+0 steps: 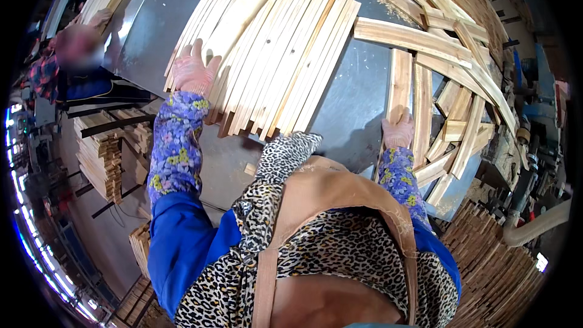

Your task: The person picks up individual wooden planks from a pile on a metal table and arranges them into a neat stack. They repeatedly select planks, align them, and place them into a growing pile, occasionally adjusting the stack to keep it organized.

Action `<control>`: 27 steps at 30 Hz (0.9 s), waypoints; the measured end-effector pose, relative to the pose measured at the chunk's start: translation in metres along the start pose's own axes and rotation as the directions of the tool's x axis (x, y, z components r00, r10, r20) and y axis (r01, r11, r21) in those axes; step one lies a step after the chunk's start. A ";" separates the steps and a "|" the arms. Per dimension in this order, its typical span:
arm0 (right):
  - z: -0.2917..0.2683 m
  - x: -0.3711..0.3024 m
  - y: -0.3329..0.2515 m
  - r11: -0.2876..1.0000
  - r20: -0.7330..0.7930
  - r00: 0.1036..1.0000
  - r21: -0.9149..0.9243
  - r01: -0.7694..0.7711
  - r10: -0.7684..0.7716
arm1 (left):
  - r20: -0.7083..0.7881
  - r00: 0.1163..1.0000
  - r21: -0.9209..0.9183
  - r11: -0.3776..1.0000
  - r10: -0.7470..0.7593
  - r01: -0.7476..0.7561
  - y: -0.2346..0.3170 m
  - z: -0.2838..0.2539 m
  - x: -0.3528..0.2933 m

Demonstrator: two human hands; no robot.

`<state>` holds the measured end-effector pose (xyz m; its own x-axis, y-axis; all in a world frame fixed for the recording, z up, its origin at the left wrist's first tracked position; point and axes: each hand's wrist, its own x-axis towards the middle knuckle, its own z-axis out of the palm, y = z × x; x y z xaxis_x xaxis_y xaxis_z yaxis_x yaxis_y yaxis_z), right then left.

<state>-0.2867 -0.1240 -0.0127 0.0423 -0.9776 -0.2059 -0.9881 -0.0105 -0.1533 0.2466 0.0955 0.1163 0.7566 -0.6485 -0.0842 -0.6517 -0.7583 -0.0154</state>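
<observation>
We see the grey table, cut off at the top of the frame, with bare metal at upper left and a gap right of centre. Upper centre, we find the row of strips, pale, dark-knotted, its near ends uneven. At right, loose boards cross, partly hiding one another. Beside the gap lies a brown-streaked board, its lower end covered by the right hand, whose grip we cannot tell. The left hand is open, fingers spread, at the strips' left edge.

Pale wooden strips lie side by side, a streaked plank apart.
</observation>
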 end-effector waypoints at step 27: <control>-0.045 0.175 -0.329 0.580 -0.225 0.537 -0.236 0.780 -0.813 | -0.181 0.860 -0.294 0.808 0.478 -0.511 0.127 0.104 -0.126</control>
<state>0.0390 -0.3013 0.0448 0.7927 -0.5639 0.2317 -0.5753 -0.8177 -0.0219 0.0633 0.0879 0.0214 0.3489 -0.9317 0.1006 -0.8971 -0.3010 0.3233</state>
